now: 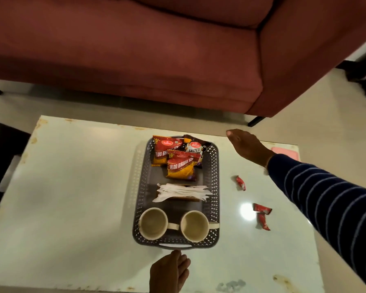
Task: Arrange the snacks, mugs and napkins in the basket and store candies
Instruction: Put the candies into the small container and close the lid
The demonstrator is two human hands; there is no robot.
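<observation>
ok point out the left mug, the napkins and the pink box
left mug (153,223), head view, inside bottom of the cup
napkins (183,192), head view, middle of the white stack
pink box (286,152), head view, visible top face behind the right arm

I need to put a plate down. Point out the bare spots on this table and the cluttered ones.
Widest bare patch: the table left of the basket, out to its left edge. A narrower strip lies between the left hand and the near right corner. Crowded: right of the basket, with candies scattered under the right hand.
</observation>
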